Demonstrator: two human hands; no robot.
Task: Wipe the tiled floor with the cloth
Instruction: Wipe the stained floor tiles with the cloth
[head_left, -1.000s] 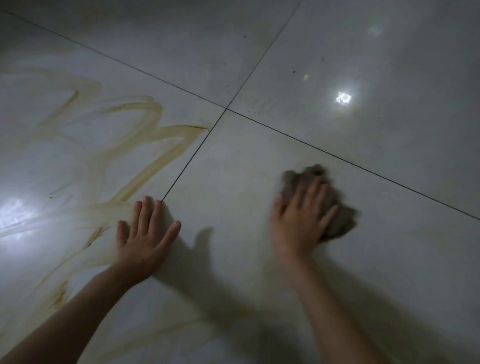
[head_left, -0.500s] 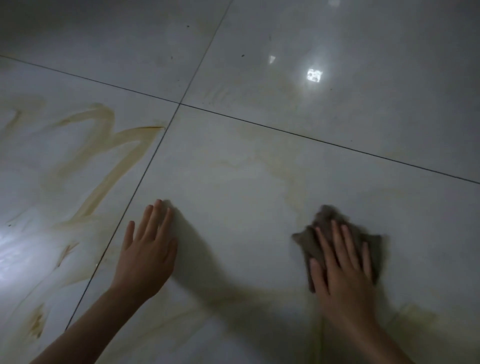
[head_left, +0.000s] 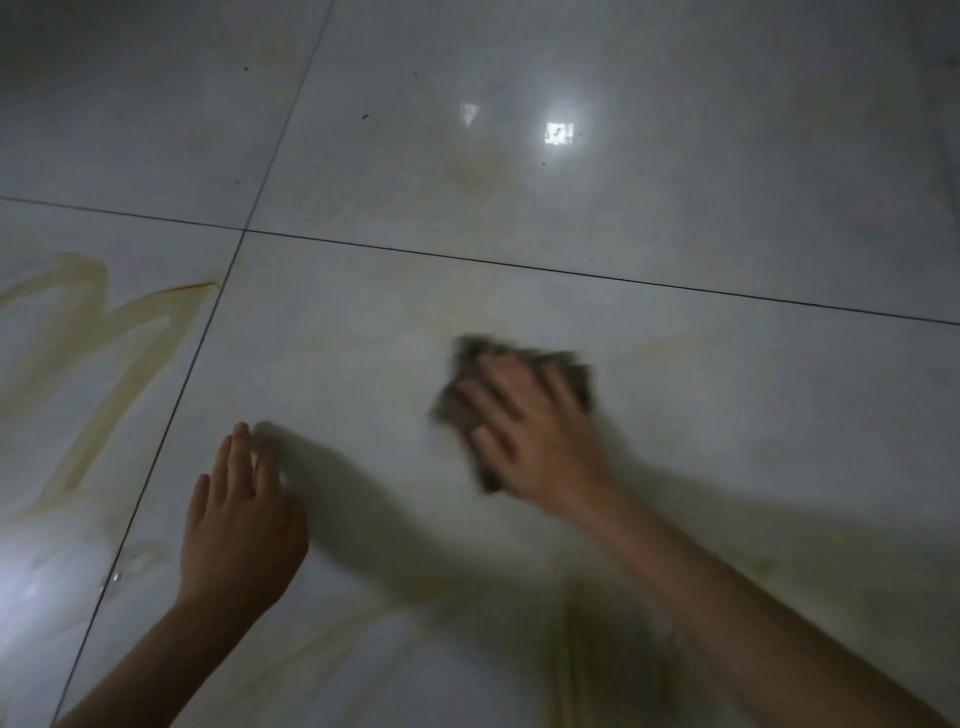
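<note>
A glossy pale tiled floor (head_left: 727, 426) fills the head view, split by dark grout lines. My right hand (head_left: 530, 431) lies flat with spread straight fingers on a dark brown cloth (head_left: 470, 364), pressing it onto the middle of the near tile; hand and cloth are blurred by motion. My left hand (head_left: 241, 525) rests palm down on the same tile, fingers straight and together, holding nothing. Yellowish-brown streaks (head_left: 130, 353) mark the tile at the left.
Faint yellowish smears (head_left: 478, 166) lie on the far tile, beside a bright light reflection (head_left: 558, 132). A few dark specks (head_left: 365, 116) dot the far tiles. Wet smear marks (head_left: 571, 649) run across the near tile between my forearms.
My right hand has slid the cloth away from me and leftward across the tile. The view has shifted, and my left hand stays planted on the floor.
</note>
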